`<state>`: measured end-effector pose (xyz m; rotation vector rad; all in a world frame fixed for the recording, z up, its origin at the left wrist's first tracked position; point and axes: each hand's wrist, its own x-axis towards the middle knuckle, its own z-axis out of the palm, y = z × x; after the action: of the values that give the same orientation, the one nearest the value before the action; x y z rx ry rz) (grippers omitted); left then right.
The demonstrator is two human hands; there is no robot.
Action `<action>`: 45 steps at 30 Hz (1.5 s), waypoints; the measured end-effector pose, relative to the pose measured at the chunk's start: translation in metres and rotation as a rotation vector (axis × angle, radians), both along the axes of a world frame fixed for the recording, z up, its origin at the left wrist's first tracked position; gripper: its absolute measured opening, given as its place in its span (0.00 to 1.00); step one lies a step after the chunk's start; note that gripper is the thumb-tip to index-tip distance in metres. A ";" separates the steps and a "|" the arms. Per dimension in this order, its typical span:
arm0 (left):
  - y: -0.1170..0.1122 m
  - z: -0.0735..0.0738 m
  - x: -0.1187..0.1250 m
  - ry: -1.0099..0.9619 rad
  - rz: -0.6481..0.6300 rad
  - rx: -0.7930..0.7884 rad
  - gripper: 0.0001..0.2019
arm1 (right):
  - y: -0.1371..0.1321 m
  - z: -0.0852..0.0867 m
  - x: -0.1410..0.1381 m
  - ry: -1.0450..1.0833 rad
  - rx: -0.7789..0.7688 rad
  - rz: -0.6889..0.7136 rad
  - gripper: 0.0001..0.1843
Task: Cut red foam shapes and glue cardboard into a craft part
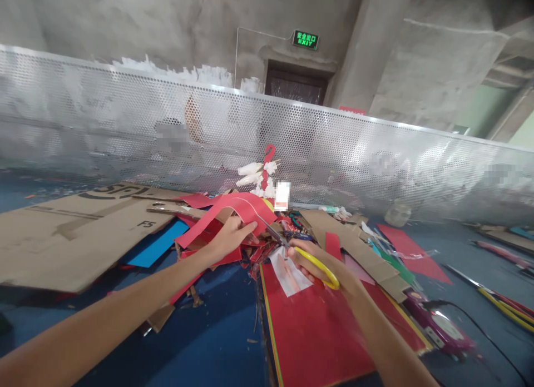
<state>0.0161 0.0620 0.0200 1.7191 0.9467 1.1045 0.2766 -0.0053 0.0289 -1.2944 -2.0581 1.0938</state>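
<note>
My left hand [233, 238] is closed on a long curved strip of red paper [221, 208], thumb on top. A thin pale line runs along the strip. In my right hand [311, 256] is a pair of scissors with yellow handles [323, 267]; the metal blades point up and left, meeting the strip's right end. Whether the blades are apart I cannot make out. Under my right hand lies a white piece of paper [288, 273], on top of a red board [317, 320]. Small red scraps [261, 253] lie between my hands.
Large cardboard [104, 231] lies at left, over a blue sheet [161, 245]. Cardboard strips [354, 242], a purple device with a cable [438, 323] and yellow-handled scissors [500, 306] are at right. A red-and-white craft piece [265, 173] stands before a perforated metal screen [217, 131].
</note>
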 end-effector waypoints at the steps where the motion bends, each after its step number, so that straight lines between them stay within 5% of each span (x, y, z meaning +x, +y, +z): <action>1: 0.000 0.000 0.000 0.000 -0.001 -0.003 0.14 | 0.000 0.000 0.000 0.004 -0.001 0.001 0.31; 26: 0.007 -0.005 -0.005 -0.120 -0.013 -0.130 0.18 | -0.004 -0.001 -0.011 0.066 -0.038 -0.085 0.25; 32: 0.011 -0.003 -0.011 -0.063 0.106 -0.076 0.17 | 0.002 -0.003 -0.007 0.012 -0.051 -0.043 0.28; 45: 0.010 -0.001 -0.010 -0.049 0.050 -0.052 0.17 | 0.004 -0.006 -0.007 -0.027 -0.032 0.011 0.30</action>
<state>0.0056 0.0717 0.0185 1.6276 0.9836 1.1395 0.2695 -0.0010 0.0226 -1.3220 -2.0774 1.1237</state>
